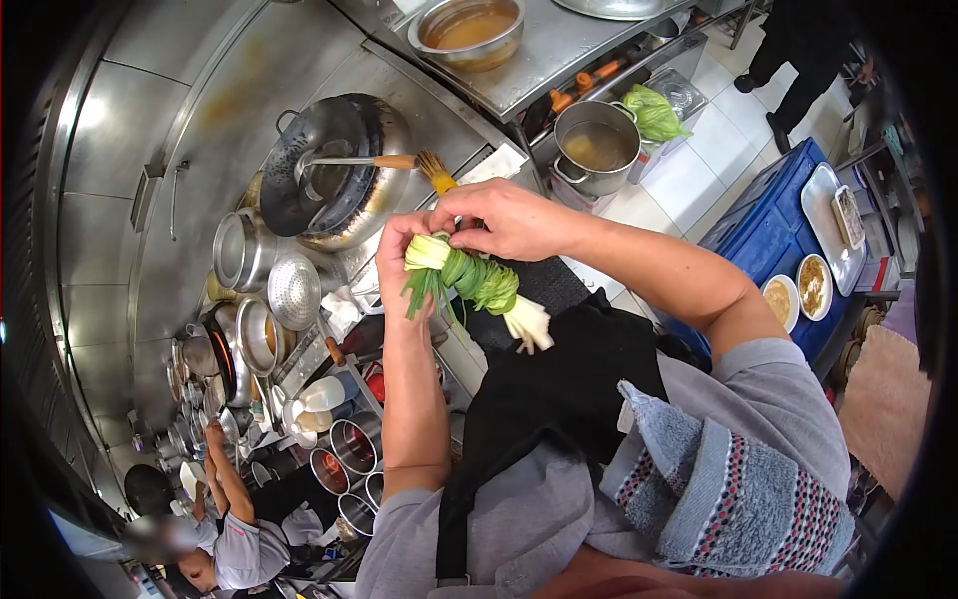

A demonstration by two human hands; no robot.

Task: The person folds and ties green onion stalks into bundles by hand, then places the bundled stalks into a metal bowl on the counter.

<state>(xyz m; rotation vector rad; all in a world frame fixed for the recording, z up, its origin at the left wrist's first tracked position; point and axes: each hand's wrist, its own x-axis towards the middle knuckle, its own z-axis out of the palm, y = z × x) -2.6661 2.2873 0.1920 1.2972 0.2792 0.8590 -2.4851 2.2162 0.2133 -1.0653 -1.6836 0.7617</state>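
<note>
A bundle of spring onions (pixel 479 280), its green leaves wound and knotted around the stalks, is held up in front of my black apron. The pale cut ends stick out at the lower right and the upper left. My left hand (pixel 392 250) is closed around the upper-left end, with part of its fingers behind the leaves. From the right, my right hand (pixel 514 222) pinches at the top of the same bundle, thumb and fingertips close to the left hand's fingers. Loose green leaf tips hang over the left wrist.
Behind my hands a large wok (pixel 334 170) holds a ladle, beside a brush (pixel 436 172). A pot of liquid (pixel 597 150) and a steel bowl (pixel 467 35) stand beyond. Blue bins (pixel 758 240) carry two bowls at right. A co-worker (pixel 249 544) works at lower left.
</note>
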